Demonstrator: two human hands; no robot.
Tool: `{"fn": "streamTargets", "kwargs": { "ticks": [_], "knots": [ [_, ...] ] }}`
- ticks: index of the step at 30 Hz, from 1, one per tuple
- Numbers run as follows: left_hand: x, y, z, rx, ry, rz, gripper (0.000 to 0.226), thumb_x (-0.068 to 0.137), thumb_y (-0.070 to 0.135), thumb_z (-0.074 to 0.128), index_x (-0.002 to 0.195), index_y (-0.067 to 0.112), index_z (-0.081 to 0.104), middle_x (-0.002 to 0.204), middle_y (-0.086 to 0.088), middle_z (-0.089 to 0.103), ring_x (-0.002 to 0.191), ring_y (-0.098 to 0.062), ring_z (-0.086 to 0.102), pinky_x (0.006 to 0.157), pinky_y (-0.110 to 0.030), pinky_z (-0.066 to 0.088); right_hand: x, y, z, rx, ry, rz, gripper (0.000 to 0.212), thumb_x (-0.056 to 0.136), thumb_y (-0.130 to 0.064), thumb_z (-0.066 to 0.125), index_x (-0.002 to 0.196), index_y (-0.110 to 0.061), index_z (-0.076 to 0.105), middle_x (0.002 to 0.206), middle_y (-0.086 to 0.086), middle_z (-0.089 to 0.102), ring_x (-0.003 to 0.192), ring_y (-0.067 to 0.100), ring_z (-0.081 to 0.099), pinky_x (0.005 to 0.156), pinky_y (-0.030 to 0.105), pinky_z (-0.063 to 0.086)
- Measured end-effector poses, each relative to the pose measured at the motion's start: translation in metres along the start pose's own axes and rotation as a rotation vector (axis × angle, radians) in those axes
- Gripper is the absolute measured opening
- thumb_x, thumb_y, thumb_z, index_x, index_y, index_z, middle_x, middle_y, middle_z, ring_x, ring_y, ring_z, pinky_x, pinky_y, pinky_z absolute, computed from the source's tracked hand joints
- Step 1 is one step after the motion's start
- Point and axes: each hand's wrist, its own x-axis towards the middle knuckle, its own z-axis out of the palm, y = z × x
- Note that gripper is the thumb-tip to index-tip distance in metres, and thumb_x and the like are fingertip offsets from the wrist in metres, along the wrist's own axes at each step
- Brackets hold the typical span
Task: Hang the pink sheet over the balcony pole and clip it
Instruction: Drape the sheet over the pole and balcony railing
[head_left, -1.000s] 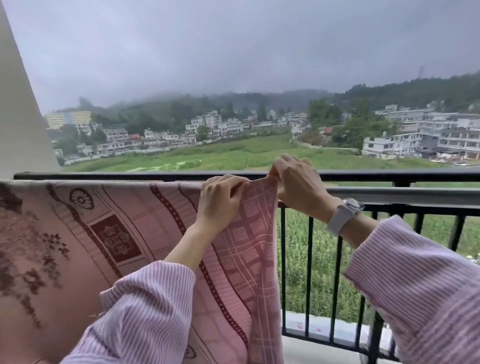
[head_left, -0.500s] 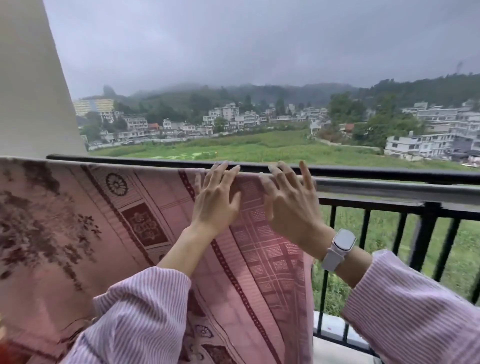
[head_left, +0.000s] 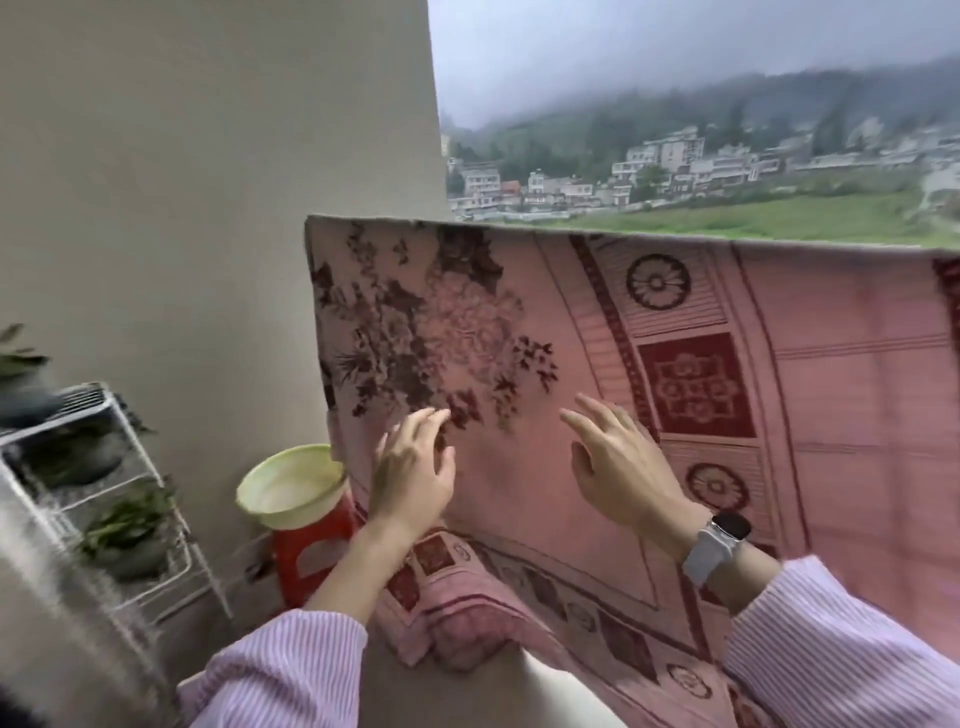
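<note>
The pink sheet (head_left: 597, 332), patterned with dark flowers and maroon borders, hangs draped over the balcony pole, which it hides along its top fold. Its left edge falls beside the beige wall. My left hand (head_left: 413, 467) hovers in front of the flower pattern with fingers loosely spread, holding nothing. My right hand (head_left: 618, 462), with a grey watch on the wrist, reaches toward the sheet with fingers straight. Whether either hand touches the cloth I cannot tell. The sheet's lower part bunches in folds near my left sleeve. No clip is in view.
A beige wall (head_left: 208, 208) closes the left side. Below it a pale yellow basin (head_left: 291, 488) sits on a red stool (head_left: 311, 556). A white wire rack (head_left: 119, 499) with potted plants stands at the far left. Fields and houses lie beyond the rail.
My view has swung left along the sheet. Both hands let go of the sheet's right edge at the pole and moved left and lower, in front of the flower pattern.
</note>
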Motion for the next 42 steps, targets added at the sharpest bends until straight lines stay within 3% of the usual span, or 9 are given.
{"fn": "streamTargets", "kwargs": {
  "ticks": [4, 13, 21, 26, 29, 31, 35, 38, 42],
  "knots": [
    [0.018, -0.105, -0.028, 0.023, -0.040, -0.097, 0.040, 0.084, 0.010, 0.056, 0.124, 0.011, 0.052, 0.128, -0.009, 0.052, 0.120, -0.026, 0.047, 0.102, -0.039, 0.034, 0.047, -0.075, 0.083, 0.062, -0.127, -0.021, 0.048, 0.091, -0.015, 0.038, 0.138, -0.018, 0.032, 0.149, 0.005, 0.029, 0.138, 0.023, 0.021, 0.110, 0.040, 0.023],
    [0.097, -0.289, -0.041, 0.006, -0.033, -0.269, 0.036, 0.087, 0.011, 0.052, 0.123, 0.009, 0.050, 0.128, -0.009, 0.051, 0.119, -0.025, 0.046, 0.100, -0.032, 0.034, 0.200, -0.161, 0.219, 0.069, -0.150, -0.158, 0.047, 0.091, -0.014, 0.039, 0.138, -0.017, 0.034, 0.145, 0.009, 0.035, 0.135, 0.026, 0.027, 0.109, 0.040, 0.024],
    [0.273, -0.440, -0.003, -0.027, 0.009, -0.264, 0.036, 0.089, 0.016, 0.051, 0.125, 0.011, 0.048, 0.127, -0.009, 0.050, 0.118, -0.023, 0.047, 0.097, -0.030, 0.035, 0.409, -0.188, 0.350, 0.115, -0.038, -0.194, 0.042, 0.092, -0.013, 0.038, 0.135, -0.015, 0.038, 0.140, 0.008, 0.040, 0.129, 0.027, 0.034, 0.100, 0.044, 0.040],
    [0.371, -0.502, 0.015, -0.102, 0.021, -0.226, 0.034, 0.089, 0.017, 0.052, 0.122, 0.011, 0.051, 0.122, -0.006, 0.054, 0.113, -0.020, 0.051, 0.092, -0.024, 0.036, 0.532, -0.207, 0.386, 0.103, 0.042, -0.237, 0.041, 0.092, -0.008, 0.039, 0.133, -0.011, 0.039, 0.135, 0.014, 0.044, 0.120, 0.029, 0.046, 0.084, 0.038, 0.052],
    [0.434, -0.542, 0.025, -0.137, 0.049, -0.188, 0.033, 0.090, 0.016, 0.051, 0.123, 0.012, 0.050, 0.122, -0.006, 0.053, 0.113, -0.018, 0.051, 0.090, -0.020, 0.035, 0.594, -0.220, 0.401, 0.021, 0.118, -0.279, 0.039, 0.088, -0.007, 0.049, 0.127, -0.007, 0.047, 0.127, 0.015, 0.052, 0.118, 0.032, 0.049, 0.077, 0.038, 0.054],
    [0.479, -0.565, 0.034, -0.170, 0.073, -0.146, 0.033, 0.090, 0.015, 0.050, 0.123, 0.011, 0.050, 0.123, -0.007, 0.053, 0.112, -0.018, 0.051, 0.088, -0.019, 0.034, 0.630, -0.223, 0.415, -0.044, 0.186, -0.289, 0.034, 0.086, -0.008, 0.054, 0.120, -0.007, 0.053, 0.119, 0.015, 0.058, 0.119, 0.034, 0.049, 0.080, 0.041, 0.053],
    [0.572, -0.603, 0.063, -0.266, 0.064, -0.026, 0.030, 0.090, 0.013, 0.050, 0.120, 0.010, 0.051, 0.120, -0.009, 0.054, 0.106, -0.019, 0.054, 0.084, -0.020, 0.037, 0.700, -0.220, 0.435, -0.200, 0.312, -0.268, 0.034, 0.090, -0.020, 0.036, 0.113, -0.011, 0.059, 0.117, 0.011, 0.061, 0.123, 0.030, 0.047, 0.092, 0.042, 0.047],
    [0.632, -0.626, 0.086, -0.368, 0.075, 0.015, 0.033, 0.089, 0.017, 0.053, 0.121, 0.009, 0.050, 0.120, -0.010, 0.054, 0.101, -0.019, 0.055, 0.081, -0.021, 0.040, 0.749, -0.219, 0.437, -0.370, 0.466, -0.247, 0.027, 0.085, -0.014, 0.049, 0.108, -0.013, 0.061, 0.112, 0.007, 0.062, 0.119, 0.026, 0.048, 0.104, 0.047, 0.035],
    [0.692, -0.653, 0.115, -0.472, 0.015, -0.008, 0.038, 0.087, 0.030, 0.057, 0.119, 0.010, 0.051, 0.114, -0.007, 0.057, 0.098, -0.022, 0.057, 0.081, -0.032, 0.048, 0.802, -0.225, 0.438, -0.570, 0.534, -0.132, 0.037, 0.077, -0.015, 0.062, 0.114, -0.011, 0.057, 0.112, 0.007, 0.060, 0.114, 0.023, 0.041, 0.097, 0.043, 0.031]
  ]
}}
